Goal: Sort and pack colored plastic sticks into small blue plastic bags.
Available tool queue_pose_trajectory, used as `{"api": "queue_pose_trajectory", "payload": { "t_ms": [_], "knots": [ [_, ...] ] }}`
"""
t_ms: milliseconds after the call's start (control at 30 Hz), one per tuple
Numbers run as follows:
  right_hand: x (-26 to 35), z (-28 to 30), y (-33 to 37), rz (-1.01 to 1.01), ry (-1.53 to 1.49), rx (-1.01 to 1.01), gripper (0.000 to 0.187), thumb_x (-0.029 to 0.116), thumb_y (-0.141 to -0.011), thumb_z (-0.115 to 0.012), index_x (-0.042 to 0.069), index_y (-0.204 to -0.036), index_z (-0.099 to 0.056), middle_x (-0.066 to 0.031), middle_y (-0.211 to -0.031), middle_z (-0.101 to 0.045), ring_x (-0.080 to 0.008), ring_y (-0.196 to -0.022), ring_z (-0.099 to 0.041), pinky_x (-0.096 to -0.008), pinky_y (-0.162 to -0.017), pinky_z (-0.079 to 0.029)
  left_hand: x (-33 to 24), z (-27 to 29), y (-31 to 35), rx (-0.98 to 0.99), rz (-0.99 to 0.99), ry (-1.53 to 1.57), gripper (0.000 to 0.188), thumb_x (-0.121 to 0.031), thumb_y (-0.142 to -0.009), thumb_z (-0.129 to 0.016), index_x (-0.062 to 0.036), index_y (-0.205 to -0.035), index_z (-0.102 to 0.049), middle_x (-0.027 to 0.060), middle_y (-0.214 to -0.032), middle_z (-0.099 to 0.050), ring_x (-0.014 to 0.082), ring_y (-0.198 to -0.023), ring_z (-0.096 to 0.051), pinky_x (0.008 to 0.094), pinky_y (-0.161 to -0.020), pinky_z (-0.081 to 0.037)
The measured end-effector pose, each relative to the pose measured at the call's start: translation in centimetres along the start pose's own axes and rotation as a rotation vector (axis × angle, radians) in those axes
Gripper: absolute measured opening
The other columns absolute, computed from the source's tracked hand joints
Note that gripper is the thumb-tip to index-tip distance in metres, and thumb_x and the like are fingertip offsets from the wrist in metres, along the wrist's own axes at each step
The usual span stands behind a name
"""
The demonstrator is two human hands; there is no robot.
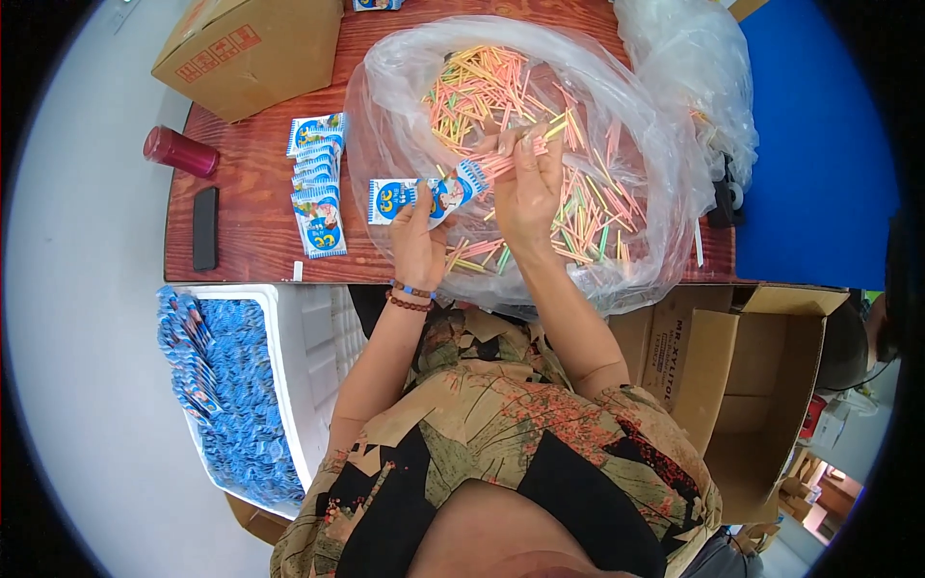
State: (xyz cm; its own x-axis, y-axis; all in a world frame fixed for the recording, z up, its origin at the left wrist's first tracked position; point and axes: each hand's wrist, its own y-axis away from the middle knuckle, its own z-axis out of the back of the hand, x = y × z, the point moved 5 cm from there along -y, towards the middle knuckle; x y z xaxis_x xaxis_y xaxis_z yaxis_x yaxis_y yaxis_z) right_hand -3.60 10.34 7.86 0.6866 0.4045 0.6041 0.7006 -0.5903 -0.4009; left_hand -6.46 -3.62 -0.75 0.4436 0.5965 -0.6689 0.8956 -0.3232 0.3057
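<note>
My left hand (417, 239), with a beaded bracelet at its wrist, is closed on a small blue-and-white packet (390, 198). The packet's right end meets a bunch of thin pink and yellow sticks (497, 166). My right hand (529, 197) pinches that bunch; whether the stick ends are inside the packet, I cannot tell. Both hands are over a large clear plastic bag (385, 77) spread open on the table. Inside it lie loose pink, yellow and green sticks (474, 82), heaped at the far side and scattered on the right.
A row of similar packets (321, 220) lies left of the bag on the red-brown table (260, 207). Beyond are a phone (205, 228), a dark red cup (181, 151) and a cardboard box (255, 58). A white foam box (279, 385) full of blue packets stands lower left; an open carton (761, 385), lower right.
</note>
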Motion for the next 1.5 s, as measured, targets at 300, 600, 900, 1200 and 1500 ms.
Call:
{"api": "queue_pose_trajectory", "payload": {
  "t_ms": [300, 600, 900, 1200, 1500],
  "knots": [
    [0.2, -1.5, 1.2, 0.066, 0.198, 0.038, 0.005, 0.011, -0.098, -0.043, 0.008, -0.101, -0.040, -0.0048, -0.084, -0.052, -0.0223, -0.086, -0.062, -0.0511, -0.112, -0.024, 0.1, -1.2, 0.9, 0.072, 0.091, 0.116, 0.017, -0.023, -0.096, -0.058, -0.0069, -0.094, -0.064, 0.0028, -0.088, -0.067, 0.0119, -0.074, -0.062, 0.0260, -0.062, -0.051],
    [-1.2, -1.3, 3.4, -0.063, 0.355, -0.030, 0.014, 0.014, -0.098, -0.043, 0.004, -0.107, -0.047, -0.0203, -0.126, -0.053, -0.0224, -0.116, -0.052, -0.0345, -0.100, -0.039, 1.0, -0.6, 0.3, 0.073, 0.048, 0.152, 0.026, -0.028, -0.098, -0.052, -0.0044, -0.102, -0.062, 0.0042, -0.091, -0.067, 0.0127, -0.074, -0.062, 0.0258, -0.065, -0.050],
    [-0.4, 0.0, 3.2, -0.096, 0.700, 0.198, 0.035, 0.021, -0.097, -0.046, -0.002, -0.119, -0.059, -0.0149, -0.131, -0.052, -0.0210, -0.121, -0.049, -0.0332, -0.101, -0.039, 1.1, -0.2, 0.1, 0.039, 0.076, 0.227, 0.024, -0.027, -0.098, -0.053, -0.0049, -0.103, -0.062, 0.0033, -0.091, -0.067, 0.0126, -0.078, -0.061, 0.0288, -0.069, -0.051],
    [-1.0, 9.7, -3.6, -0.408, 1.577, 0.390, 0.020, 0.018, -0.083, -0.060, 0.000, -0.086, -0.067, -0.0148, -0.077, -0.065, -0.0271, -0.072, -0.064, -0.0376, -0.067, -0.049, 1.2, 2.0, -0.1, 0.100, 0.037, 0.261, 0.021, -0.023, -0.096, -0.057, -0.0042, -0.103, -0.062, 0.0048, -0.103, -0.067, 0.0147, -0.094, -0.063, 0.0311, -0.081, -0.052],
    [-3.8, 9.2, -4.3, -0.475, 1.898, 0.648, 0.020, 0.019, -0.076, -0.062, 0.000, -0.080, -0.068, -0.0230, -0.082, -0.066, -0.0384, -0.084, -0.065, -0.0488, -0.076, -0.050, 1.4, 2.4, 0.1, 0.082, 0.052, 0.166, 0.024, -0.023, -0.098, -0.053, -0.0027, -0.109, -0.059, 0.0057, -0.106, -0.064, 0.0143, -0.093, -0.061, 0.0325, -0.080, -0.050]
  ]
}}
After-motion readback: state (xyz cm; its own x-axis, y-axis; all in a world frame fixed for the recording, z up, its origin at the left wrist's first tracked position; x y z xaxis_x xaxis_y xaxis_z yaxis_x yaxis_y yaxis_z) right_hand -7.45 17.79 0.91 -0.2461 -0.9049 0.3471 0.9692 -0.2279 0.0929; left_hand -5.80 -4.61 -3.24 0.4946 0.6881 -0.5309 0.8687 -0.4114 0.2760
